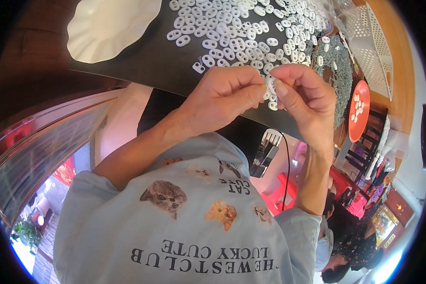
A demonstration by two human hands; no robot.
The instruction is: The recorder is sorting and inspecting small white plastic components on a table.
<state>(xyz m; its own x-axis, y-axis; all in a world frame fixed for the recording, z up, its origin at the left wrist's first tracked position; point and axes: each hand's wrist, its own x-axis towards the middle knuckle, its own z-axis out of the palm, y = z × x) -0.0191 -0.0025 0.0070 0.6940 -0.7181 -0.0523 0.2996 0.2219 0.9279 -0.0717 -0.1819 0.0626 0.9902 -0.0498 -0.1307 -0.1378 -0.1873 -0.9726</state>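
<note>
In front of my chest, over the table's near edge, both hands meet at the fingertips. My right hand (307,97) is closed, with thumb and forefinger pinching a small white oval plastic piece (270,85) with holes. Against its left side, my left hand (225,97) has thumb and forefinger pressed together; whatever sits between those tips is hidden. Many loose white two-hole ovals (214,35) spread over the dark table just beyond my hands. One oval (273,105) shows right under the fingertips.
A white wavy-rimmed dish (73,42) stands at the far left of the dark table (142,71). To the right lie a heap of small grey parts (344,78), a red plate (354,128) bearing several white bits, and a white perforated basket (371,52). Another person (350,241) is at lower right.
</note>
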